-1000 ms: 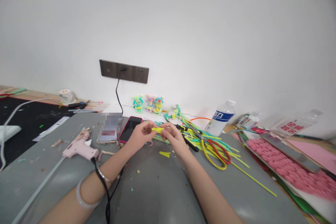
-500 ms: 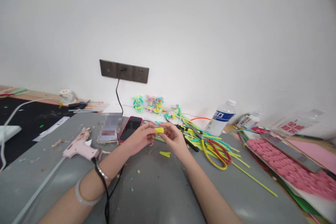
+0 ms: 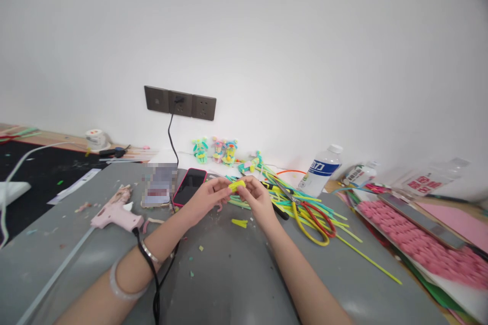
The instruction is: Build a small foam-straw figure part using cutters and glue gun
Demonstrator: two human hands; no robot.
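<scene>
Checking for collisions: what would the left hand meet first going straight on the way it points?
Probably the right hand, just past the yellow piece between both hands; depth is unclear.

The left forearm [image 3: 172,233] wears a silver bracelet [image 3: 149,252] and pale bangle [image 3: 126,295].

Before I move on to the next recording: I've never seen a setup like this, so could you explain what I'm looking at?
There is no machine here. One camera, worn on a person's head, looks forward and down past their two bare forearms. The left hand and right hand meet in the middle, fingertips pinching a small yellow piece. Below them, on the gray surface, lies another yellow piece. To the left are a pink glue gun and two phones; to the right, scissors lie on a bundle of colored strips. Small colorful figures stand near the wall.
</scene>
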